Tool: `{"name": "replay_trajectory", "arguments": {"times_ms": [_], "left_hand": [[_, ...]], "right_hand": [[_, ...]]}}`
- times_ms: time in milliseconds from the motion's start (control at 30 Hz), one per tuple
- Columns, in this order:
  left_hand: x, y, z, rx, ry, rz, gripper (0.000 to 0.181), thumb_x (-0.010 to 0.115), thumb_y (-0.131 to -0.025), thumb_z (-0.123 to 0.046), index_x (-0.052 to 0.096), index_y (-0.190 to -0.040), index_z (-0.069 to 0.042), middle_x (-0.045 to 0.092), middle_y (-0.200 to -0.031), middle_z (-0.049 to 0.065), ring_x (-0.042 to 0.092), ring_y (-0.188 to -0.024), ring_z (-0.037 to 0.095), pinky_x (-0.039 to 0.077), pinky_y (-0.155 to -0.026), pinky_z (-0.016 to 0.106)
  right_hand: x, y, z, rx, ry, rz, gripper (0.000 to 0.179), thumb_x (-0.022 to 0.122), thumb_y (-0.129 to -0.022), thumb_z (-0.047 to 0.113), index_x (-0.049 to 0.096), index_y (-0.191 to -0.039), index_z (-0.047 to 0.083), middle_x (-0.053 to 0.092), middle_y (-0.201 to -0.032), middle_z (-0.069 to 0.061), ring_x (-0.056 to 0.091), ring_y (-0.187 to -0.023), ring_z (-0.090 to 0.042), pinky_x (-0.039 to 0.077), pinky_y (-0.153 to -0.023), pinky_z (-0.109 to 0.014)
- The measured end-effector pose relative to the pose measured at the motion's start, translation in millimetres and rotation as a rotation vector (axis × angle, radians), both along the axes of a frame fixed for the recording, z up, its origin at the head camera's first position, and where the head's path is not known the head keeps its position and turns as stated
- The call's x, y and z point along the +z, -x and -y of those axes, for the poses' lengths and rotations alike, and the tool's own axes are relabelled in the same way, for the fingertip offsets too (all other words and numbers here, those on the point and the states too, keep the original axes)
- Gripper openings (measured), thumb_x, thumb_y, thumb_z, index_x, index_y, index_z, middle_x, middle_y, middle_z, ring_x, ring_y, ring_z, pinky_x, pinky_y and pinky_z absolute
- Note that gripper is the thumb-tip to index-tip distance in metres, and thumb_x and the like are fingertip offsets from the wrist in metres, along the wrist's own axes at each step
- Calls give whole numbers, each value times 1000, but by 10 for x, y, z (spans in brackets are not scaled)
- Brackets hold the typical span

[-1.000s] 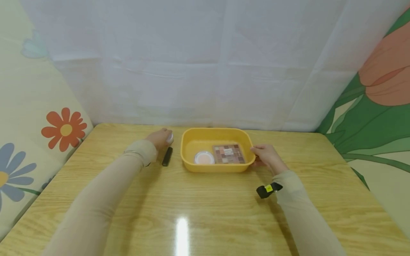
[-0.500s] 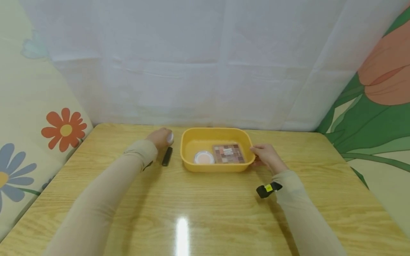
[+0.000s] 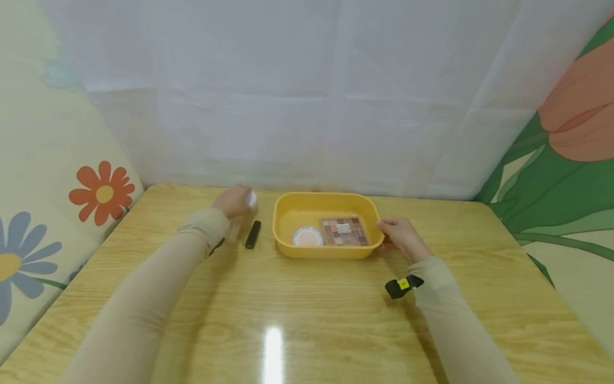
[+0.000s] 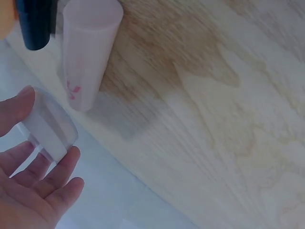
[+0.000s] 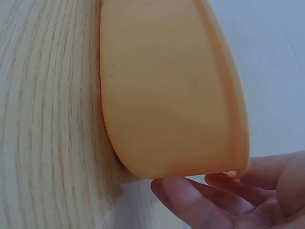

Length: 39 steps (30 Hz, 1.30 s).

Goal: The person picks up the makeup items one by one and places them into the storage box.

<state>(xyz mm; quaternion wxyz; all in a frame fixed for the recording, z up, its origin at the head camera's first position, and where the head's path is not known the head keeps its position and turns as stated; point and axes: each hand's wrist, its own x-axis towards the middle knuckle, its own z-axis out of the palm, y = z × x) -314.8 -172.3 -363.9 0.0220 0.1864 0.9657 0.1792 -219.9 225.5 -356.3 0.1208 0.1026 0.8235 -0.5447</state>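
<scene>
In the left wrist view my left hand (image 4: pixel 38 191) holds a small white round container (image 4: pixel 50 126) between thumb and fingers, above the table. Beside it is a pale pink tapered tube (image 4: pixel 88 52) with pink marking. In the head view this tube (image 3: pixel 235 229) shows partly below my left hand (image 3: pixel 232 201). A short black tube (image 3: pixel 253 234) lies to its right. My right hand (image 3: pixel 400 234) grips the right end of a yellow basin (image 3: pixel 326 252), thumb at the rim and fingers against the wall. Inside the basin are a round compact (image 3: pixel 307 236) and an eyeshadow palette (image 3: pixel 343 231).
The wooden table (image 3: pixel 316 304) reaches back to a white cloth (image 3: pixel 297 106). Flower-patterned panels (image 3: pixel 38 133) border it at left and right. A black strap (image 3: pixel 403 286) with a yellow patch is on my right wrist.
My left hand has moved slightly left and back with the white container, and the pink tube now shows below it. My right hand keeps its grip on the basin.
</scene>
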Motion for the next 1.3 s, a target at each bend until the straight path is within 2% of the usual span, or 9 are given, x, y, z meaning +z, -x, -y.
{"name": "replay_trajectory", "arguments": {"times_ms": [67, 267, 400, 533, 700, 900, 1100, 1300], "left_hand": [[29, -20, 14, 7, -16, 19, 52, 67, -81, -4, 51, -128, 13, 58, -119, 32, 56, -109, 45, 44, -97, 55], [102, -113, 36, -4, -7, 11, 57, 65, -84, -4, 45, -134, 14, 53, -127, 35, 52, -115, 47, 41, -100, 57], [138, -175, 19, -17, -37, 12, 59, 67, -84, -4, 44, -135, 14, 50, -129, 35, 50, -117, 48, 39, -102, 58], [163, -229, -19, -37, -75, 36, 62, 70, -83, -4, 43, -136, 13, 47, -132, 36, 52, -114, 47, 43, -99, 55], [202, -297, -70, -31, -100, 64, 65, 70, -84, -6, 40, -140, 11, 44, -135, 35, 56, -107, 44, 51, -90, 50], [231, -349, -104, -48, -80, 23, 62, 71, -84, -7, 44, -137, 12, 48, -130, 35, 55, -109, 44, 47, -95, 52], [247, -367, -110, -72, -71, -14, 59, 70, -84, -8, 47, -134, 12, 49, -129, 35, 55, -108, 44, 47, -94, 53], [313, -364, -140, -95, -75, -50, 58, 71, -84, -9, 48, -132, 13, 52, -125, 35, 56, -107, 45, 47, -93, 53]], "right_hand": [[-11, -5, -4, -4, 6, 5, 46, 42, -104, 13, 37, -140, -16, 51, -128, -34, 62, -76, -12, 58, -69, -33], [-14, -8, -4, -4, 8, 0, 48, 43, -103, 12, 34, -141, -16, 48, -132, -35, 61, -74, -10, 58, -69, -32], [-16, 6, -8, 1, 8, -12, 46, 43, -103, 11, 36, -139, -18, 51, -127, -34, 60, -72, -9, 58, -69, -32], [-14, 2, -18, 7, 20, -26, 46, 43, -102, 10, 37, -137, -20, 57, -117, -30, 60, -70, -8, 58, -68, -32], [-13, -14, -28, 13, 44, -42, 45, 44, -101, 7, 37, -135, -23, 60, -108, -25, 60, -69, -8, 59, -66, -32], [-32, -21, -29, 11, 58, -49, 43, 45, -101, 6, 39, -132, -24, 62, -96, -17, 61, -67, -8, 58, -63, -30], [-44, -11, -27, 10, 58, -47, 43, 44, -101, 6, 39, -132, -23, 63, -90, -12, 60, -65, -8, 58, -62, -30], [-16, -15, -23, 10, 37, -25, 44, 44, -102, 8, 38, -135, -21, 60, -107, -23, 59, -69, -8, 58, -65, -30]]}}
